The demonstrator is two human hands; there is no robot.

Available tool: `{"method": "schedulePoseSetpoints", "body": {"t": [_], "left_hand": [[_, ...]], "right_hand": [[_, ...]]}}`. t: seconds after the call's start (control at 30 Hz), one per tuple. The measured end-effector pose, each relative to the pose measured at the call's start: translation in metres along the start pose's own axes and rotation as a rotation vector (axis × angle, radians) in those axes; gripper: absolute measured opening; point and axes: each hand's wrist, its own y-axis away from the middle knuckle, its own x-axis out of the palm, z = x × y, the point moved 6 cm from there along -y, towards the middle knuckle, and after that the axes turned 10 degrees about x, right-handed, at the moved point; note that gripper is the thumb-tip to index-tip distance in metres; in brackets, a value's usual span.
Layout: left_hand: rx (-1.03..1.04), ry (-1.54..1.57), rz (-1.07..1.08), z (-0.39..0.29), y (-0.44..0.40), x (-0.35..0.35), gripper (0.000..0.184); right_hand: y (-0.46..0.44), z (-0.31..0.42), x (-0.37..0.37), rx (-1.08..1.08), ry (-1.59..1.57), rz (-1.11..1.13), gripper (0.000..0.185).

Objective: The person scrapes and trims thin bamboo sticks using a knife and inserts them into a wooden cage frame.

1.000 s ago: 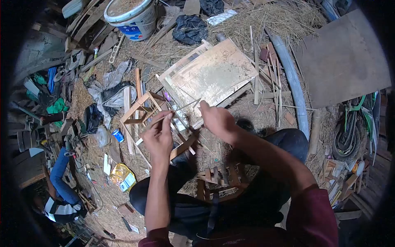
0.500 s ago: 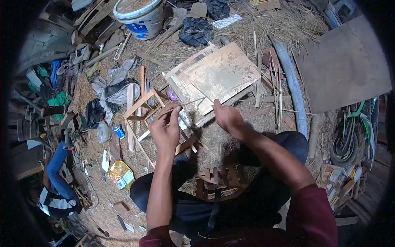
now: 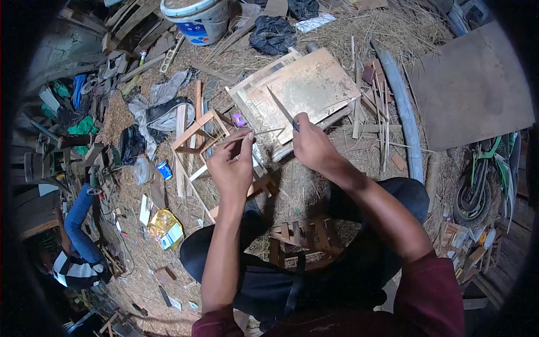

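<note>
My left hand (image 3: 230,168) pinches a thin wooden stick (image 3: 270,131) between thumb and fingertips, its free end pointing right. In my right hand (image 3: 313,147) is a knife (image 3: 282,105), its handle wrapped by the fingers and its blade slanting up and left. The stick's free end is close to the knife's handle end; whether they touch I cannot tell. Beyond both hands lies a pale wooden board (image 3: 317,84) with dusty patches, stacked on other wood. Left of my left hand stands a small wooden frame (image 3: 193,139) of joined slats.
A white bucket (image 3: 201,25) and black plastic bags (image 3: 272,35) are at the back. A grey sheet (image 3: 471,84) and a motorcycle wheel (image 3: 470,199) are at right. A yellow packet (image 3: 164,226) lies on the littered floor. At far left is another person's blue-clad limb (image 3: 78,224).
My right hand and the knife have moved up and forward, the blade now farther above the stick. My left hand still pinches the stick. The whole view has shifted slightly.
</note>
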Motion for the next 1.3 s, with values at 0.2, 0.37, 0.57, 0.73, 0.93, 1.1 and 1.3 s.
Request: {"method": "schedulePoseSetpoints", "body": {"t": [0.2, 0.37, 0.57, 0.73, 0.93, 1.1, 1.3], "left_hand": [[-0.004, -0.055, -0.003, -0.006, -0.002, -0.001, 0.018], [-0.016, -0.004, -0.027, -0.004, -0.001, 0.001, 0.017], [-0.004, -0.011, -0.014, -0.004, -0.002, 0.004, 0.015], [0.036, -0.021, -0.05, 0.0, -0.004, 0.001, 0.014], [0.071, -0.023, -0.024, -0.007, -0.007, 0.002, 0.014], [-0.004, 0.006, -0.001, -0.007, -0.006, 0.0, 0.015], [-0.063, 0.055, -0.004, 0.01, -0.003, -0.001, 0.017]], "right_hand": [[0.043, 0.033, 0.008, -0.467, -0.068, -0.3, 0.042], [0.044, 0.017, 0.013, -0.373, -0.003, -0.315, 0.058], [0.03, -0.026, 0.031, -0.159, 0.317, -0.157, 0.056], [0.041, 0.013, 0.017, -0.267, 0.161, -0.088, 0.059], [0.041, 0.016, 0.011, -0.451, -0.128, -0.203, 0.058], [0.019, -0.049, 0.033, 0.015, 0.159, 0.082, 0.057], [0.021, -0.033, 0.032, 0.102, 0.077, 0.13, 0.054]]}}
